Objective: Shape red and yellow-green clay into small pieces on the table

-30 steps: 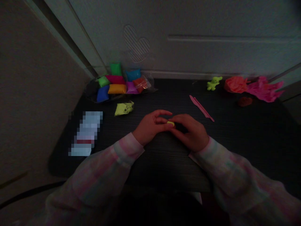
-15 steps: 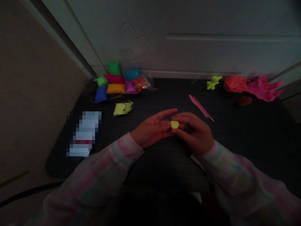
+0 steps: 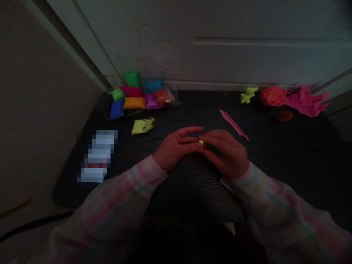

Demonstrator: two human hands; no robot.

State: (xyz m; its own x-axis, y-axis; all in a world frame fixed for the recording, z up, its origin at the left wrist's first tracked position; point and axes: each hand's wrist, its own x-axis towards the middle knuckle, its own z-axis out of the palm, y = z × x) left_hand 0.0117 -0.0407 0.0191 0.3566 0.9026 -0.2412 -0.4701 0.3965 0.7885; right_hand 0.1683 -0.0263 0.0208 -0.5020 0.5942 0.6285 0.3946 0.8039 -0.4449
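A small lump of yellow modelling clay [image 3: 201, 143] is pinched between my two hands over the dark table [image 3: 189, 187]. My left hand [image 3: 178, 146] grips it from the left with thumb and fingers, the index finger stretched out above. From the right, my right hand [image 3: 227, 152] presses it between thumb and fingertips. Most of the lump is covered by fingers. An opened yellow clay packet [image 3: 142, 126] lies beyond my left hand. Two slim pink modelling tools [image 3: 233, 124] lie side by side beyond my right hand.
Colourful clay packets [image 3: 134, 103] in clear plastic lie at the back left. A blurred-out phone [image 3: 99, 156] is at the left edge. A yellow bear figure [image 3: 249, 95], orange crumpled material [image 3: 274, 96], pink crumpled material [image 3: 308, 101] and a brownish lump [image 3: 285, 116] sit back right.
Half a second ago the clay showed a wide, rounded face and my left fingers were more extended. Now the clay is turned narrow and my fingers have closed around it again.
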